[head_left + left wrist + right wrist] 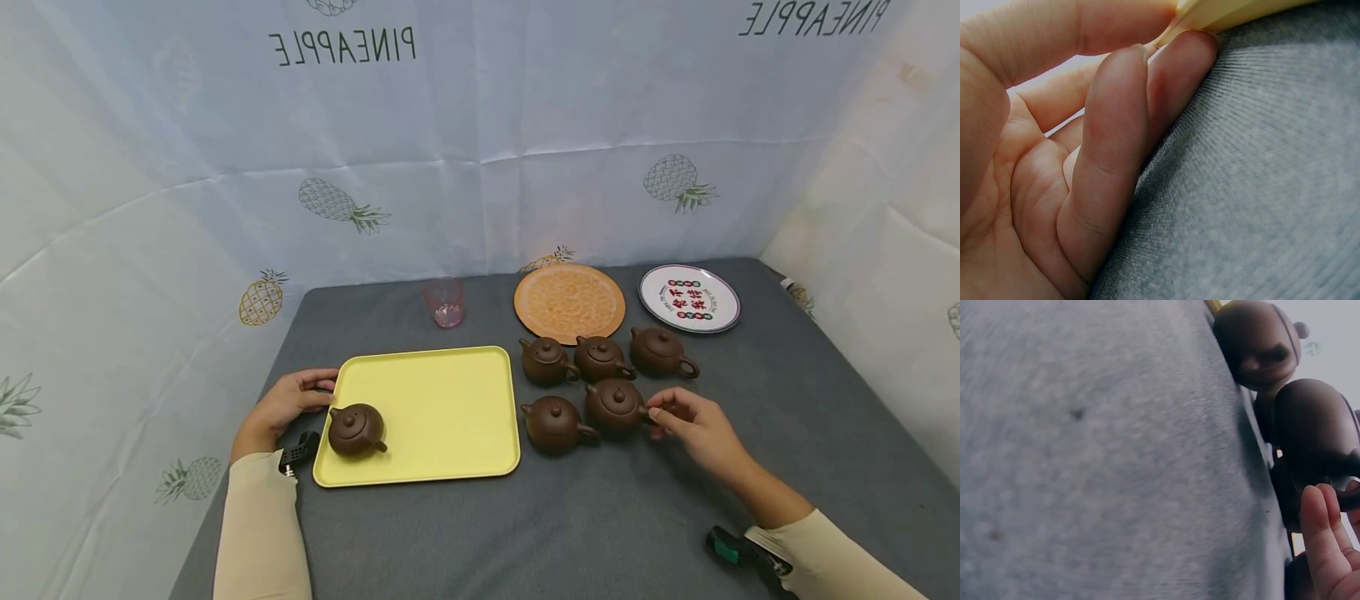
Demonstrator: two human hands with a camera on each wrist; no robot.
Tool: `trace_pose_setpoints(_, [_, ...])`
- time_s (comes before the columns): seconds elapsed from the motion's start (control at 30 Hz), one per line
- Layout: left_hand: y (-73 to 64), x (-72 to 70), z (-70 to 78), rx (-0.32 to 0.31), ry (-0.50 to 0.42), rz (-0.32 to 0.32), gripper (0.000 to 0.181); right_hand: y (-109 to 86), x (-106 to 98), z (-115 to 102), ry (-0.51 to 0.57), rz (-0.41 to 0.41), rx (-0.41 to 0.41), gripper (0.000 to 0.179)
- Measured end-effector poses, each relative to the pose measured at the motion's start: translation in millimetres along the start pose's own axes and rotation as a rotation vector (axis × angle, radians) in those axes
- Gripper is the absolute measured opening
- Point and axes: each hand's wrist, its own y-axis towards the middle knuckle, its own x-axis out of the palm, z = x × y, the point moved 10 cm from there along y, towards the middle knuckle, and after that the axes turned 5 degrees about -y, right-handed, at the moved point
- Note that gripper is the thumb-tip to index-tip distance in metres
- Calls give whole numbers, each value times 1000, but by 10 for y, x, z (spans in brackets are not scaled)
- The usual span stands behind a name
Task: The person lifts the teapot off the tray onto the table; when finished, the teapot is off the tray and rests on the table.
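My left hand (288, 406) pinches the left rim of a yellow tray (435, 375), its thumb and fingers meeting at the edge in the left wrist view. One brown teapot (357, 430) sits on the tray at its left side. With my right hand (701, 429) I pinch the handle of another brown teapot (617, 407), right of the tray; whether its base touches the cloth I cannot tell. In the right wrist view, fingertips (1317, 506) meet this teapot's handle. Close around it stand more brown teapots, one nearer the tray (555, 424) and three behind, including a rightmost one (658, 352).
Behind the teapots lie a round orange mat (569, 302) and a white plate (690, 298) with red lettering. A clear pinkish glass (446, 304) stands behind the tray. Grey cloth (480, 542) covers the table, and a pineapple-print curtain (480, 208) hangs at the back and sides.
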Motion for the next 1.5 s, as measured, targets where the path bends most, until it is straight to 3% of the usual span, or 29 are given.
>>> trace_pose_setpoints(0.13, [-51,55,136,-3,6,-5,56,-16,13,54,7,7,8,17])
trace_pose_setpoints(0.23, [-39,40,114,2,12,2,57,-24,12,80,23,10,9,18])
trace_pose_setpoints(0.33, [19,-19,-12,0,25,16,58,-26,13,116,42,8,10,19])
trace_pose_setpoints(0.67, [25,-17,7,1,23,16,58,-24,36,158,93,-8,0,18])
trace_pose_setpoints(1.07, [0,-9,29,2,33,17,60,-24,70,191,76,-45,24,22])
trace_pose_setpoints(1.23, [0,-14,8,-7,33,24,59,-15,46,176,9,-43,28,21])
trace_pose_setpoints(1.4, [-9,-7,7,3,34,12,58,-4,-34,108,-132,13,0,20])
trace_pose_setpoints(1.5, [-16,-2,8,7,22,8,58,12,-82,11,-162,43,-29,20])
